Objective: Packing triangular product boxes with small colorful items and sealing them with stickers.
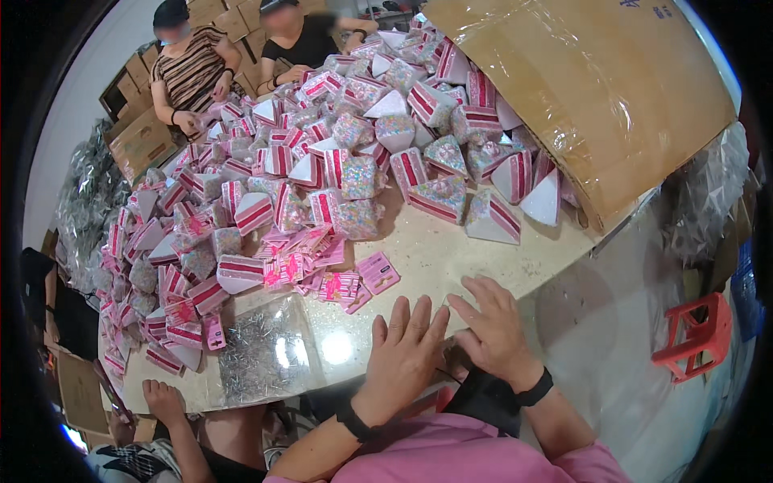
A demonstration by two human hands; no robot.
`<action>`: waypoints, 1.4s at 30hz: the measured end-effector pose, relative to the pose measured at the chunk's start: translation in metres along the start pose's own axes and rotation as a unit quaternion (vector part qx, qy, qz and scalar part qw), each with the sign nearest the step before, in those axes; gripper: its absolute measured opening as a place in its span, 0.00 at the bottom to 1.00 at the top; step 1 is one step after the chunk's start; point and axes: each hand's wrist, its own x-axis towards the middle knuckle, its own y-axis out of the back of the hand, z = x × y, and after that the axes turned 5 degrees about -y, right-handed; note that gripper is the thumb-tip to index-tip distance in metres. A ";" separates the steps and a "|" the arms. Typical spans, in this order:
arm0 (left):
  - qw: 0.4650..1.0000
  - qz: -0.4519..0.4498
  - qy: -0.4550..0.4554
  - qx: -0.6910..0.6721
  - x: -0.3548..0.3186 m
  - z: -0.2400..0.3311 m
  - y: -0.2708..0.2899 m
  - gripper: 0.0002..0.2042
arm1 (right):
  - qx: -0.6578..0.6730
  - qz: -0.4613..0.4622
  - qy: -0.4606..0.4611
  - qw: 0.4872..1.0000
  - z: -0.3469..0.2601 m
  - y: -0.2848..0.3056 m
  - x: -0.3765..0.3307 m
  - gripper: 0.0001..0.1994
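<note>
My left hand (405, 351) lies flat on the edge of the pale round table (451, 258), fingers apart, holding nothing. My right hand (491, 322) rests beside it on the table edge, fingers spread, also empty. Both wrists wear black bands. Just beyond my hands lie small pink cards (346, 282) in a loose heap. Behind them spreads a large pile of wedge-shaped cake toys (354, 153) with red and white stripes and sprinkled tops. A clear bag of small metal pieces (262, 350) lies to the left of my left hand.
A big taped cardboard box (596, 88) lies on its side at the upper right, spilling wedges. Two people sit at the far side of the table. Another person's hand (165, 400) rests at the lower left table edge. A red plastic stool (696, 334) stands on the right.
</note>
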 end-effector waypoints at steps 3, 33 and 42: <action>1.000 -0.008 0.001 0.001 -0.001 0.000 0.001 0.32 | -0.030 -0.029 0.019 0.999 -0.001 -0.002 0.000 0.24; 0.962 0.204 -0.114 -0.139 0.002 0.007 0.010 0.17 | -0.014 -0.018 0.110 0.994 -0.010 0.011 -0.015 0.09; 0.913 0.231 0.067 -0.329 -0.015 0.006 0.007 0.04 | 0.391 -0.022 -0.177 0.903 -0.026 0.008 -0.022 0.08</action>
